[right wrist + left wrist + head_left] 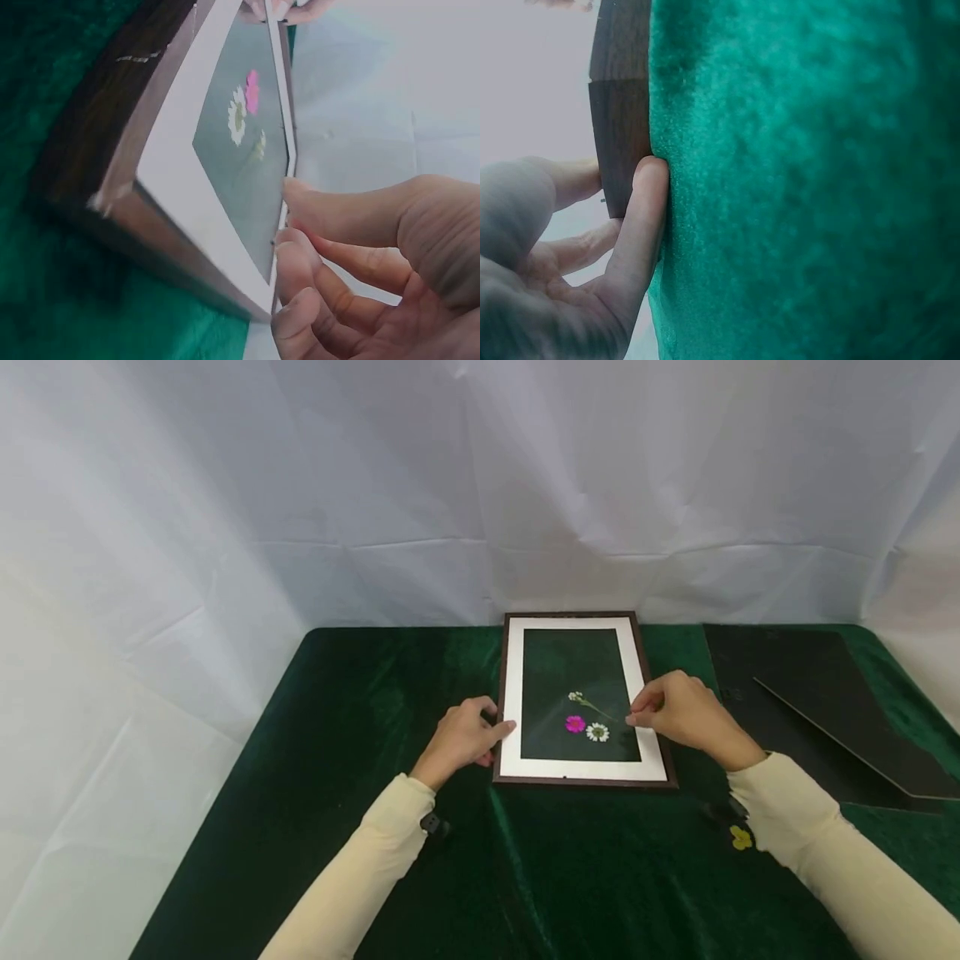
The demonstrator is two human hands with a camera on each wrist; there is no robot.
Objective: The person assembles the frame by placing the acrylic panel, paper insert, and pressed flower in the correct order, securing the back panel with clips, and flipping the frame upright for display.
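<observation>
Dark-brown wood edges the picture frame (pixel 585 700), which lies flat on the green velvet counter (pixel 375 710) with a white mat (pixel 513 710) around a dark glazed middle. On that dark pane lie a pink flower (pixel 575 723), a white daisy (pixel 597 732) just beside it, and a thin sprig (pixel 592 704) with small pale blossoms at its far end.

At the frame's left edge, near its lower corner, the left hand (pixel 461 739) rests with its fingers curled over the wood and the thumb tip on the mat; this grip grasps the frame's rim. The right hand (pixel 686 710) sits over the right side of the frame, thumb and forefinger pinched together at the near end of the sprig, so its grip is closed on the stem.

From the left wrist a fingertip (pixel 649 187) presses against the frame's brown outer wall where it meets the velvet, a contact the head view cannot resolve. From the right wrist the frame shows edge-on, and the two flowers appear small on the pane; the stem itself is too faint to make out there.

Off to the right lie a black backing board (pixel 817 702) and, near the right sleeve, a small yellow flower (pixel 740 837).
</observation>
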